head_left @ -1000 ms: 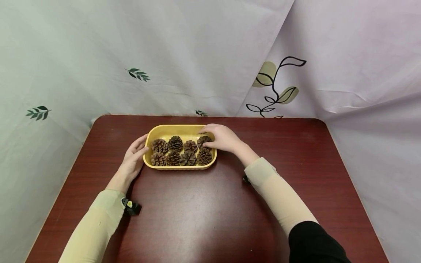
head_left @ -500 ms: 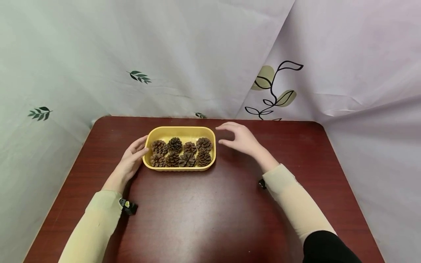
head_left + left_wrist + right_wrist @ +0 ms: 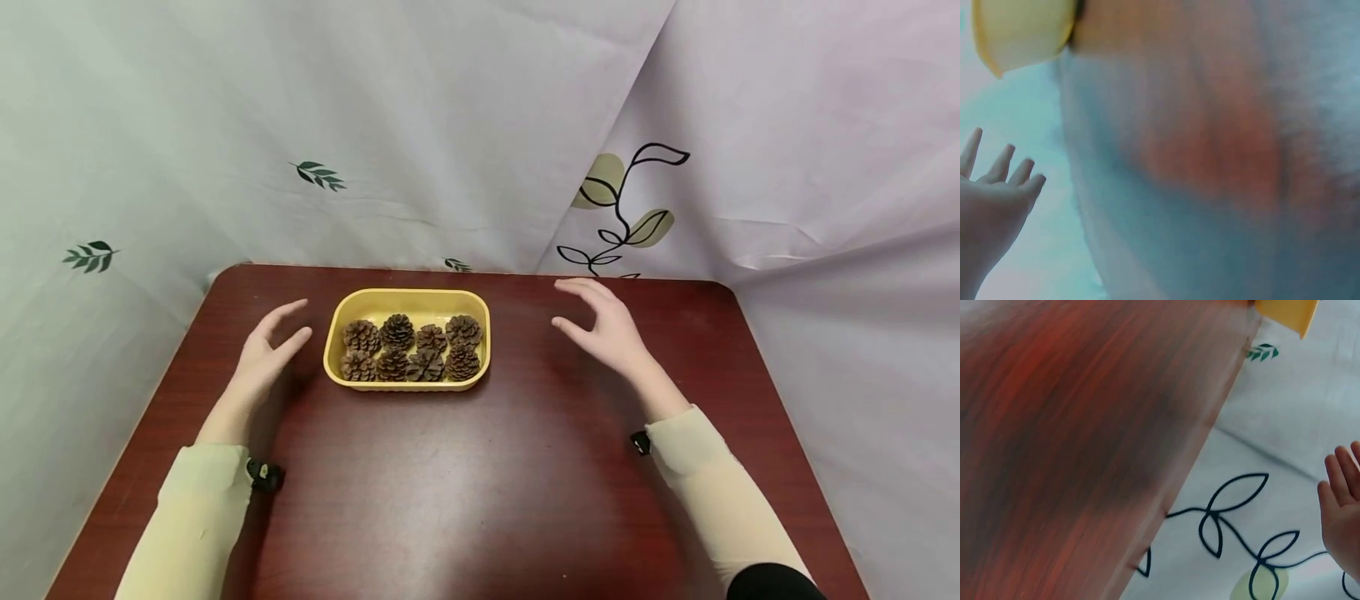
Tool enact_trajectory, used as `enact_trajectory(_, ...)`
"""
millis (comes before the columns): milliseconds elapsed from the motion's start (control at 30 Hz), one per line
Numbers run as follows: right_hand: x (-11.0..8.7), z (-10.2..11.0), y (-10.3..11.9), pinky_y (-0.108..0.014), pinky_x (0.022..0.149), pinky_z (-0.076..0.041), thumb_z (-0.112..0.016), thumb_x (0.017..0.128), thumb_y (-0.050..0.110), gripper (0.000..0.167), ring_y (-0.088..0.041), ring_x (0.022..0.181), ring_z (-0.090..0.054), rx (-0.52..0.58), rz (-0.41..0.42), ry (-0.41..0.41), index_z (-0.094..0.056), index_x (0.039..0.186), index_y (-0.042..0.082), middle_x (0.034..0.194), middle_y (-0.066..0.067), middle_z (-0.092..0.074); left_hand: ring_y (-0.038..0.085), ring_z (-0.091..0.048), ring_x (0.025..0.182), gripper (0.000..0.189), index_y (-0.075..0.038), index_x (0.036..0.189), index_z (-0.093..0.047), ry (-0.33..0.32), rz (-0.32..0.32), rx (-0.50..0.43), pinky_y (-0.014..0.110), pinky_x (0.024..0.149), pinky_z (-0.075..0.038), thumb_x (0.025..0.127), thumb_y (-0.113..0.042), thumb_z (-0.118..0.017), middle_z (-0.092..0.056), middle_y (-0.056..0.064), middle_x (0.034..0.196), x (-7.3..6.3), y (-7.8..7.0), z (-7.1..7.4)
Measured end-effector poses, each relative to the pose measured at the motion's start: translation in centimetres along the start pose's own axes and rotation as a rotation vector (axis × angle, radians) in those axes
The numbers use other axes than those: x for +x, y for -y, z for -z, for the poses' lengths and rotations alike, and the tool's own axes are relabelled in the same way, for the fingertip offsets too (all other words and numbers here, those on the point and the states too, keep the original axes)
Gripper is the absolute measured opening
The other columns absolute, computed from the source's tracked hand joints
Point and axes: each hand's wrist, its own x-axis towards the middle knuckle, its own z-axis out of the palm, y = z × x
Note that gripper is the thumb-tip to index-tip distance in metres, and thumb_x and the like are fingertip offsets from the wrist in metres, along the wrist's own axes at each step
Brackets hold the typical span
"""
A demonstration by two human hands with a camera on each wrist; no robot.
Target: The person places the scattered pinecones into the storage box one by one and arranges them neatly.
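Observation:
A yellow plastic basket (image 3: 407, 386) with rounded corners stands toward the back of the table, holding several brown pine cones (image 3: 425, 364) in two rows. To its left, apart from the rim, hovers my left hand (image 3: 264, 354), thumb and fingers spread and nothing in them. My right hand (image 3: 606, 329) is farther off on the basket's other side, also empty, with thumb and fingers apart. The left wrist view has the basket's outer wall (image 3: 1025, 31) at its top and my left hand (image 3: 994, 206) at the left edge. In the right wrist view a basket corner (image 3: 1290, 314) shows.
The dark red wooden table (image 3: 450, 483) has rounded back corners. Pale cloth (image 3: 450, 125) printed with leaves hangs behind it and along the sides. A small black device (image 3: 266, 476) is strapped to the left wrist, another (image 3: 641, 442) to the right.
My right hand has left the pine cone at the basket's right end and moved away to the right. My left hand has let go of the basket's left side and drawn back left.

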Motion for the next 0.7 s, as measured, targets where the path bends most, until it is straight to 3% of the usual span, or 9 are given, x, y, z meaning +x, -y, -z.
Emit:
enact_trajectory(100, -0.6, 0.7, -0.3, -0.057, 0.12, -0.04, -0.084, 0.091, 0.016, 0.056, -0.034, 0.142, -0.053, -0.008, -0.026, -0.044, -0.064, 0.142, 0.004, 0.148, -0.014, -0.063, 0.024, -0.021, 0.163, 0.06, -0.014, 0.163, -0.042, -0.055, -0.008, 0.016, 0.056, 0.132, -0.016, 0.107, -0.022, -0.064, -0.034, 0.01, 0.173, 0.1, -0.9, 0.6)
enact_trajectory(333, -1.6, 2.4, -0.6, -0.064, 0.123, -0.03, -0.079, 0.092, 0.019, 0.064, -0.04, 0.152, -0.039, -0.072, -0.069, -0.111, -0.056, 0.15, 0.005, 0.16, -0.018, -0.05, 0.035, -0.009, 0.166, 0.058, -0.01, 0.163, -0.041, -0.139, -0.163, 0.102, 0.066, 0.131, -0.002, 0.108, -0.023, -0.054, -0.022, 0.016, 0.177, -0.3, -3.2, 1.3)
enact_trajectory(500, -2.6, 3.8, -0.5, -0.066, 0.124, -0.026, -0.076, 0.092, 0.024, 0.072, -0.045, 0.153, -0.034, -0.154, -0.069, -0.151, -0.049, 0.155, 0.003, 0.166, -0.021, -0.04, 0.042, 0.001, 0.166, 0.06, -0.012, 0.164, -0.041, -0.157, -0.28, 0.277, 0.073, 0.128, 0.007, 0.108, -0.031, -0.053, -0.016, 0.02, 0.177, -1.0, -5.0, 1.2)
enact_trajectory(700, -3.9, 5.0, -0.6, -0.066, 0.131, -0.013, -0.072, 0.092, 0.04, 0.08, -0.047, 0.155, -0.03, -0.265, -0.074, -0.165, -0.044, 0.159, 0.006, 0.168, -0.024, -0.034, 0.051, 0.0, 0.164, 0.072, -0.016, 0.162, -0.045, -0.177, -0.392, 0.55, 0.077, 0.125, 0.007, 0.105, -0.06, -0.051, -0.016, 0.026, 0.176, -1.9, -7.0, 0.5)
